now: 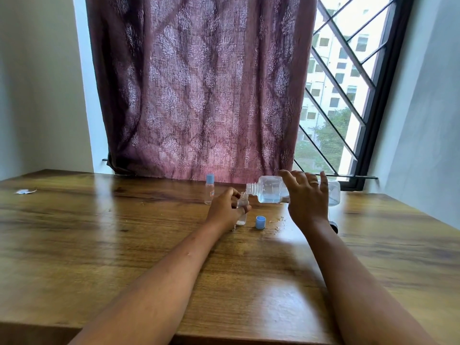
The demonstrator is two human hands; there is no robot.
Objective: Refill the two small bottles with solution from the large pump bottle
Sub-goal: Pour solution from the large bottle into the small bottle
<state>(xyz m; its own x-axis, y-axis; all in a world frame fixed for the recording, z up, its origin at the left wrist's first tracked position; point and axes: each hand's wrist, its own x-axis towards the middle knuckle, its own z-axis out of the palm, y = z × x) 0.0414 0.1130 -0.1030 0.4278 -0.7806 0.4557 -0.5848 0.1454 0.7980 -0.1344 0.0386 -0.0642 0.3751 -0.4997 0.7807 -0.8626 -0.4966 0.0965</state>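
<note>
Held the large pump bottle (pixel 270 190) on its side in the right hand (pixel 308 197), fingers curled loosely over its body, long axis running right to left, open neck just above the mouth of the small bottle (pixel 242 218). Gripped that small bottle upright on the table (pixel 124 232) with the left hand (pixel 224 210), with the second small bottle (pixel 209 190) capped just behind

one head-worn wide-angle view, looking forward and down across near table (pixel 124 235) toward curtain (pixel 199 95) and window (pixel 348 78) beyond.

A wooden table (pixel 99 232) stands before a maroon curtain (pixel 199 90) and grilled window (pixel 348 90).
</note>
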